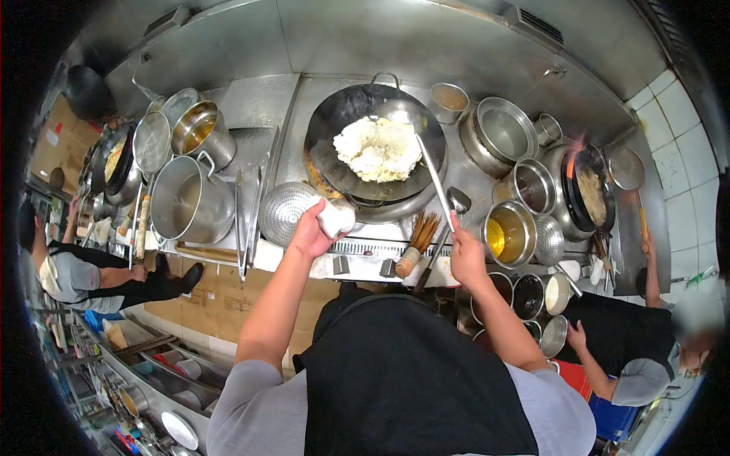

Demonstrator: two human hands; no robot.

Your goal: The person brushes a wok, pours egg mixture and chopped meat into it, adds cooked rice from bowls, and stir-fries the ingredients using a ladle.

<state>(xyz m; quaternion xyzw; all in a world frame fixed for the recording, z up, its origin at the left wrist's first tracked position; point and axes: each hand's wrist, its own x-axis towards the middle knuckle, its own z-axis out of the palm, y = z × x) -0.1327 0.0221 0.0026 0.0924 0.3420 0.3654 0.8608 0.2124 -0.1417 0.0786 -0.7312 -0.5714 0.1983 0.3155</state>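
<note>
A large black wok [327,159] sits on the burner in front of me, with a mound of pale rice [376,150] in it. My right hand [466,254] is closed around the handle end of a long metal wok ladle [432,169]. The ladle's far end reaches into the wok at the rice's right side, its bowl only partly distinguishable. My left hand [310,232] grips a bunched white cloth [336,219] just below the wok's near left rim. Beside that hand lies a perforated skimmer [285,213]. A bamboo wok brush [417,245] lies between my hands.
Steel pots [192,199] stand at left. At right are a water pot [506,129], an oil pot [509,234] and another wok [589,190] with flame behind it. A co-worker [623,342] stands at right, another person [91,273] at left. A small ladle [458,199] lies near my right hand.
</note>
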